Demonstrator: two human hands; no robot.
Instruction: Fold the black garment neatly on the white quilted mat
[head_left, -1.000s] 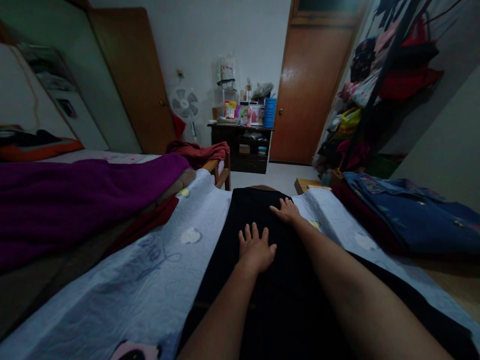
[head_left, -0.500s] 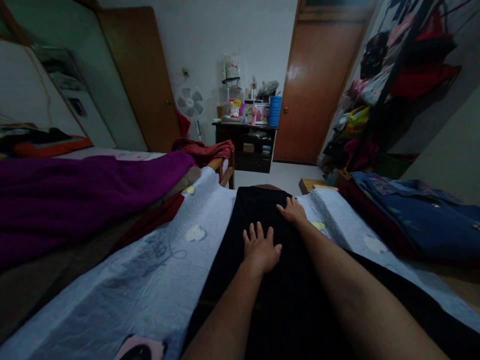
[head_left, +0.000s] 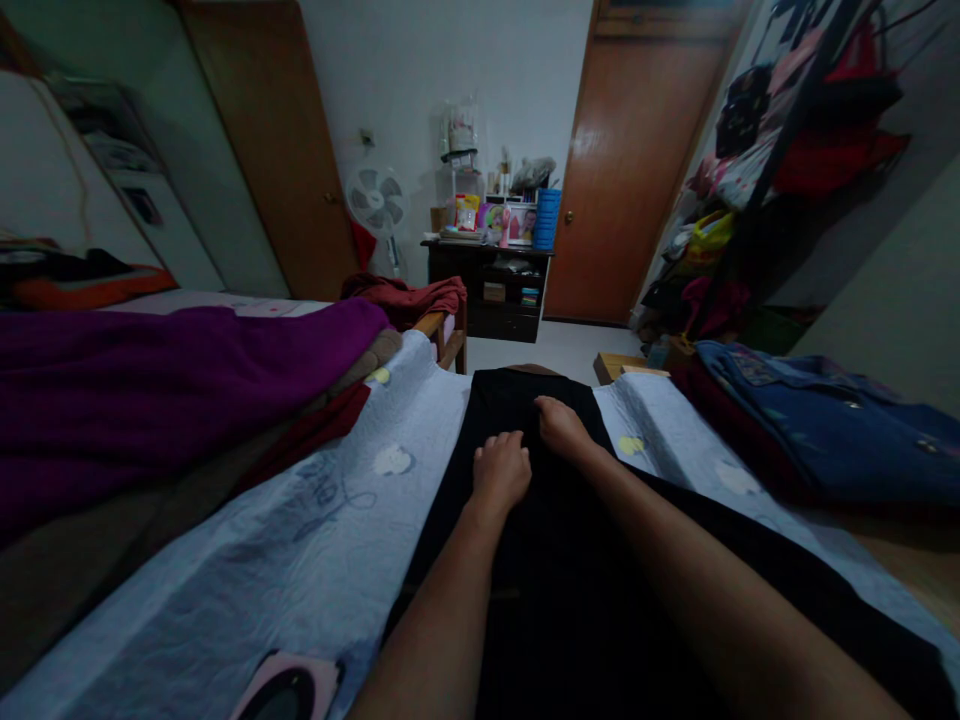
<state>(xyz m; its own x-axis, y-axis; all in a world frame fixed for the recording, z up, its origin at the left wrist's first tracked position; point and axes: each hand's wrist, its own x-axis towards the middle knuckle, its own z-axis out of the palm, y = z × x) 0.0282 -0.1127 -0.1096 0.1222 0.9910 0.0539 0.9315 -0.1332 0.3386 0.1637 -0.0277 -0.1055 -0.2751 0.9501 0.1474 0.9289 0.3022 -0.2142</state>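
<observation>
A black garment (head_left: pixel 570 560) lies spread lengthwise over the pale blue-grey bed sheet (head_left: pixel 360 530); its exact kind is hard to tell in the dark. My left hand (head_left: pixel 504 470) is on its left part, knuckles up, with the fingers curled down into the cloth. Slightly farther off and to the right, my right hand (head_left: pixel 564 430) is closed at the fabric, thumb side up. The fingertips of both hands are mostly hidden.
A pink case with a dark round face (head_left: pixel 289 690) lies on the sheet at the lower left. Purple blanket (head_left: pixel 187 370) covers the left side. Folded blue denim (head_left: pixel 817 420) is stacked on the right. Beyond the bed stand a dark cabinet (head_left: pixel 480 320) and a fan (head_left: pixel 376 198).
Both hands lay flat with fingers spread; now their fingers are curled in at the cloth. The right hand has shifted left, the left hand slightly left and away from me.
</observation>
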